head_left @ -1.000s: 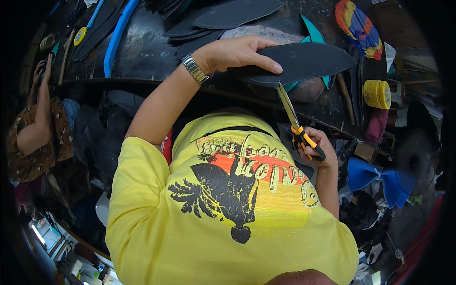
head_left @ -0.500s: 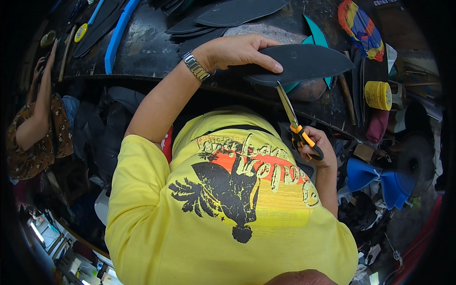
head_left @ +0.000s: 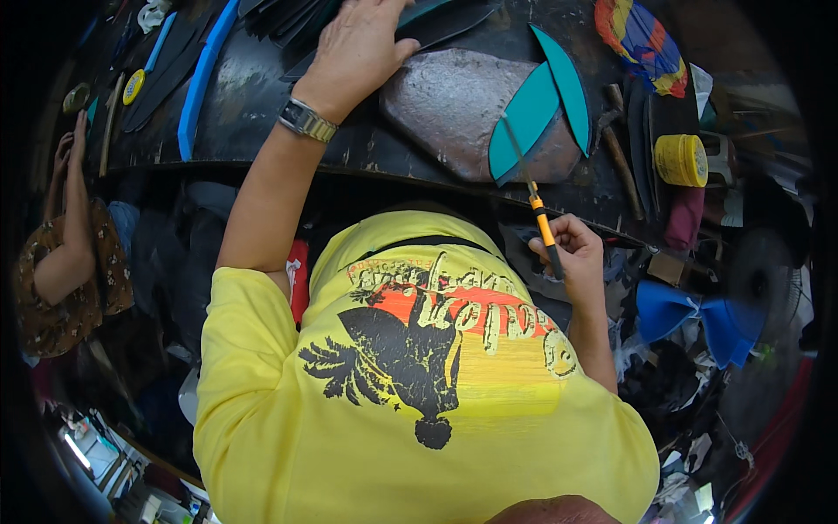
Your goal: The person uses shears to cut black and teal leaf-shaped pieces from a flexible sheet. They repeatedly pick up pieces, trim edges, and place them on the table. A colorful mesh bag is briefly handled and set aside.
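My right hand (head_left: 576, 249) is closed round the orange and black handles of a pair of scissors (head_left: 543, 220). The blades are seen edge-on, pointing away from me over a teal leaf-shaped piece (head_left: 526, 118). That piece lies on a smooth grey-brown stone slab (head_left: 445, 100), partly beneath a second, narrower teal piece (head_left: 567, 87). At the far edge of the view, my left hand (head_left: 362, 57) reaches onto a pile of black leaf-shaped pieces (head_left: 454, 28). Its thumb is spread and the fingers stretch out, their tips cut off by the picture's edge.
A hammer (head_left: 621, 162) lies right of the slab, near a yellow tub (head_left: 681, 161) and a multicoloured wrapped bundle (head_left: 642, 44). Left on the dark table (head_left: 262, 113) are a long blue strip (head_left: 202, 87) and black pieces. Another person's arm (head_left: 74, 236) shows at far left.
My left hand has moved up and left from above the slab to the pile, and the black piece it held no longer covers the slab. The scissors have turned edge-on.
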`<state>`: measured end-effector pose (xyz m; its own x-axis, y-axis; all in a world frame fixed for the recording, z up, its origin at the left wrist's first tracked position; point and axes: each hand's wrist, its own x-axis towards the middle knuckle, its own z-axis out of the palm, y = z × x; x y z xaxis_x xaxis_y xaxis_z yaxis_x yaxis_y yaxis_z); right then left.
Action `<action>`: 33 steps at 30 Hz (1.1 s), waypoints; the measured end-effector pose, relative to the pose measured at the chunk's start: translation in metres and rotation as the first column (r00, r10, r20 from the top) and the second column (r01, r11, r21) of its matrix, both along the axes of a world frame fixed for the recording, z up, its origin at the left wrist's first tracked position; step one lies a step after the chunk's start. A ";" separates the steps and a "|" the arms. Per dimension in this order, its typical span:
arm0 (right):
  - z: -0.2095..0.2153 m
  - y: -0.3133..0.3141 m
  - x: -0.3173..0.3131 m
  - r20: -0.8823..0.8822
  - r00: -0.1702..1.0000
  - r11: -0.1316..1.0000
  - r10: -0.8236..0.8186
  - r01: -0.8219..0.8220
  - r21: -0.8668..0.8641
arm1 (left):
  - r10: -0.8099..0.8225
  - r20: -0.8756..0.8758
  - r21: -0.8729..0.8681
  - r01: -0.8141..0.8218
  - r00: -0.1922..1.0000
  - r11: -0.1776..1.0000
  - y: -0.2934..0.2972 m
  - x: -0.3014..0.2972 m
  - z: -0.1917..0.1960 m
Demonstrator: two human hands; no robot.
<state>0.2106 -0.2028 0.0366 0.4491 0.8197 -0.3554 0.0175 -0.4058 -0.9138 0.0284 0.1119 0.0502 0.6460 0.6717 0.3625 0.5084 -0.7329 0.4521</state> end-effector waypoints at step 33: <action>-0.016 -0.032 0.005 -0.583 0.800 0.971 -0.144 0.227 0.072 | -0.353 0.453 -0.337 0.524 0.819 0.782 -0.022 0.155 0.014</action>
<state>0.2152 -0.2350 0.0207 0.3478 0.7992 -0.4903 -0.5862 -0.2227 -0.7789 0.1831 0.0904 0.0643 0.7957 0.4830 0.3655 -0.0742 -0.5211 0.8503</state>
